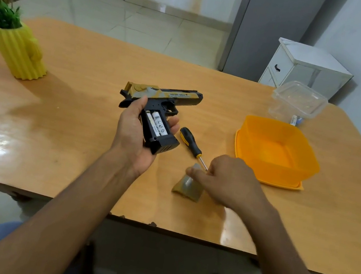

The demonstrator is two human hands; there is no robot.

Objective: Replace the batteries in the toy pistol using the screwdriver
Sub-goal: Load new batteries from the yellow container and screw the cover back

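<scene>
- Black-and-gold toy pistol (156, 106), mid-table, gripped by left hand (135, 134); batteries (156, 123) exposed, so keep that side up.
- Right hand (227, 180) pinches grip cover (188, 183) near front edge; seat it flush before taking screwdriver (191, 144).

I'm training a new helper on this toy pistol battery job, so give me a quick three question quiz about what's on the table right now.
1. True or false: the battery compartment is closed.
2. Which hand holds the toy pistol?
3. The screwdriver lies: A) in the orange tub, B) on the table, C) in the clear container.

Key: 1 false, batteries show. 2 left hand; right hand touches the cover. 3 B.
</scene>
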